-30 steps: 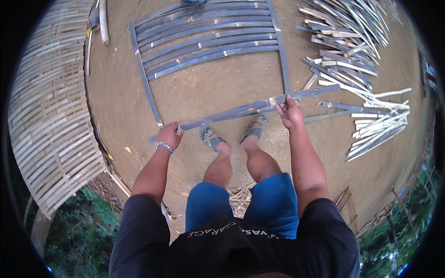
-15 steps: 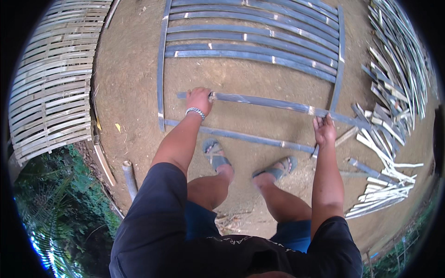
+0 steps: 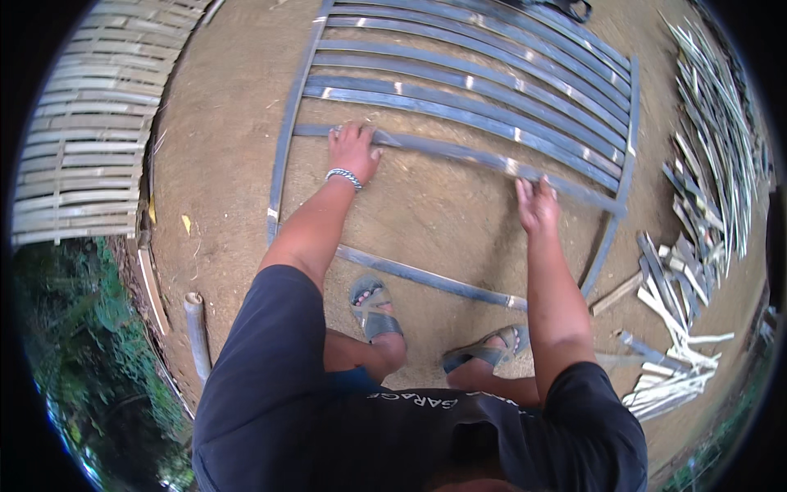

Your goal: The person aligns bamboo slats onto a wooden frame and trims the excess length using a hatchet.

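Left hand (image 3: pixel 352 152) lies palm down with fingers curled over one end of a grey bamboo slat (image 3: pixel 459 154), and right hand (image 3: pixel 537 205) grips the same slat further along. The slat rests on the dirt ground (image 3: pixel 443 221), across two side rails (image 3: pixel 283 156), just beside the row of laid slats (image 3: pixel 467 86).

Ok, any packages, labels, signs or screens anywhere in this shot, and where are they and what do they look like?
No packages, signs or screens in view.
Printed lettering: pale, upside down, across the person's dark shirt at the bottom of the picture.
Otherwise only a grey bamboo strip under the left hand and right hand, more strips laid on the dirt ground, and a woven bamboo panel at the left.
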`<move>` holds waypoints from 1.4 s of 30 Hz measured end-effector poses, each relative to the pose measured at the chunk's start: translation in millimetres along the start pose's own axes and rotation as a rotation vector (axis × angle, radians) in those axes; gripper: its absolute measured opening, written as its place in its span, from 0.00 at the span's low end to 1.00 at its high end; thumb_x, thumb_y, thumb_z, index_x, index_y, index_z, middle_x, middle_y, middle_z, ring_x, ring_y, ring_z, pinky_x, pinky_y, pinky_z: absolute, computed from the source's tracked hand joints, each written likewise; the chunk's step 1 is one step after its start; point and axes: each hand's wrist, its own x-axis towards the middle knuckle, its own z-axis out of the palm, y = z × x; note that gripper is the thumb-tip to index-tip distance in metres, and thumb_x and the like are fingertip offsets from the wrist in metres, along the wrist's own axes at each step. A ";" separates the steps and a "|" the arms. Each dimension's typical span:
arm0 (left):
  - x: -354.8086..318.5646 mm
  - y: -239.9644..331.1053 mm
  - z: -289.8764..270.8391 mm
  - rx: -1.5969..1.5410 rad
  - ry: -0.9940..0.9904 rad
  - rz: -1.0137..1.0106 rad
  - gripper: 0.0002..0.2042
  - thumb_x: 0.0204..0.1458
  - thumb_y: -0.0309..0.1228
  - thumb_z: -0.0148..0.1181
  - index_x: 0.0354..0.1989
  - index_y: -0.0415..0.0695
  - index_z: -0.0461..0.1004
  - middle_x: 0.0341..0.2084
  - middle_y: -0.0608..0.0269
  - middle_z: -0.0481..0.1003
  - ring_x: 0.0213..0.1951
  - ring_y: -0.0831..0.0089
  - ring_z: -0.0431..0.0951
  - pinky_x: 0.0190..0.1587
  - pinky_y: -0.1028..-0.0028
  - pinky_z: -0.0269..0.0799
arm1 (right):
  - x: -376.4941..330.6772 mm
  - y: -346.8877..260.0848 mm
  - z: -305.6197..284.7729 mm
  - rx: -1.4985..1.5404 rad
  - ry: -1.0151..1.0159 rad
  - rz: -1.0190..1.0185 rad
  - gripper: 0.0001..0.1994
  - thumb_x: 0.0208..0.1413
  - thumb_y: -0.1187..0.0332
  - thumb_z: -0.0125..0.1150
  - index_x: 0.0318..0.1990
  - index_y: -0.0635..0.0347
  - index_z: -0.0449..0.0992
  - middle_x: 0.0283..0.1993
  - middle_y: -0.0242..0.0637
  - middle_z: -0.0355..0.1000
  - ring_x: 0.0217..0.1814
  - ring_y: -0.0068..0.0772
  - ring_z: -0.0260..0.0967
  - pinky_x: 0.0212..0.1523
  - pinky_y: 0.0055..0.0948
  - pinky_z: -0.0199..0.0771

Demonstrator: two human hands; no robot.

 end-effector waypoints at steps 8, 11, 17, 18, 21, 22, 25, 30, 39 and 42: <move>6.8 71.2 28.2 -0.061 0.053 0.275 0.29 0.55 0.41 0.67 0.67 0.55 0.70 0.70 0.56 0.63 0.73 0.55 0.59 0.75 0.42 0.45 | -16.6 41.9 50.9 -0.191 0.176 0.094 0.40 0.72 0.65 0.53 0.78 0.55 0.30 0.70 0.54 0.62 0.59 0.53 0.75 0.52 0.48 0.84; 18.2 121.3 35.6 -0.100 0.078 0.423 0.27 0.54 0.40 0.69 0.64 0.54 0.74 0.67 0.58 0.67 0.70 0.57 0.63 0.74 0.45 0.48 | -14.8 20.6 30.9 -0.434 0.134 0.239 0.25 0.72 0.63 0.52 0.70 0.65 0.56 0.56 0.50 0.76 0.49 0.42 0.80 0.42 0.40 0.86; 27.1 172.5 24.6 -0.009 -0.046 0.590 0.21 0.52 0.39 0.70 0.55 0.50 0.80 0.53 0.61 0.77 0.59 0.59 0.73 0.66 0.56 0.61 | -60.3 -71.8 8.3 -1.842 -0.027 -0.172 0.11 0.63 0.63 0.61 0.45 0.62 0.78 0.43 0.47 0.81 0.48 0.44 0.80 0.50 0.44 0.79; 28.6 179.6 23.6 0.026 -0.089 0.595 0.21 0.52 0.39 0.70 0.55 0.50 0.80 0.52 0.61 0.77 0.58 0.59 0.73 0.65 0.57 0.63 | -66.3 -93.5 -5.7 -1.812 -0.001 -0.232 0.12 0.62 0.63 0.62 0.47 0.60 0.78 0.47 0.48 0.80 0.52 0.48 0.78 0.54 0.46 0.77; 33.9 191.8 30.1 0.068 -0.145 0.633 0.20 0.54 0.39 0.68 0.56 0.52 0.79 0.48 0.62 0.77 0.54 0.61 0.75 0.59 0.57 0.67 | -67.1 -164.1 -64.2 -2.010 0.107 -0.664 0.20 0.60 0.58 0.64 0.56 0.57 0.75 0.61 0.51 0.73 0.63 0.52 0.71 0.62 0.47 0.71; 35.2 191.0 33.4 0.066 -0.111 0.651 0.20 0.55 0.39 0.67 0.57 0.52 0.79 0.48 0.62 0.77 0.54 0.61 0.75 0.58 0.58 0.68 | -62.8 -179.5 -73.7 -1.956 0.242 -0.681 0.23 0.60 0.55 0.64 0.59 0.57 0.74 0.63 0.52 0.71 0.65 0.53 0.68 0.65 0.47 0.69; 39.6 197.6 42.2 0.046 -0.039 0.685 0.20 0.55 0.39 0.67 0.57 0.52 0.79 0.48 0.63 0.77 0.53 0.61 0.75 0.55 0.59 0.70 | -28.1 -199.2 -106.6 -1.833 0.510 -0.688 0.29 0.59 0.51 0.66 0.62 0.59 0.72 0.64 0.52 0.70 0.66 0.54 0.67 0.67 0.47 0.67; 44.6 208.1 47.2 0.058 -0.016 0.692 0.20 0.55 0.39 0.67 0.58 0.52 0.79 0.48 0.64 0.77 0.53 0.61 0.76 0.54 0.60 0.72 | -3.9 -179.2 -113.3 -1.732 0.507 -0.661 0.30 0.61 0.48 0.64 0.61 0.63 0.71 0.60 0.53 0.72 0.66 0.54 0.66 0.67 0.47 0.66; 44.1 210.7 47.1 0.027 0.027 0.722 0.20 0.54 0.38 0.68 0.56 0.51 0.79 0.47 0.66 0.78 0.51 0.63 0.76 0.52 0.61 0.73 | 7.2 -196.6 -87.0 -1.801 0.531 -0.385 0.33 0.67 0.39 0.49 0.64 0.60 0.69 0.66 0.50 0.66 0.72 0.50 0.60 0.71 0.53 0.56; 41.7 216.3 41.3 -0.005 0.035 0.734 0.20 0.53 0.34 0.69 0.55 0.46 0.80 0.45 0.60 0.79 0.49 0.58 0.77 0.52 0.61 0.74 | 10.1 -194.2 -81.3 -1.851 0.560 -0.417 0.37 0.67 0.38 0.48 0.70 0.59 0.63 0.73 0.50 0.59 0.78 0.49 0.52 0.75 0.58 0.47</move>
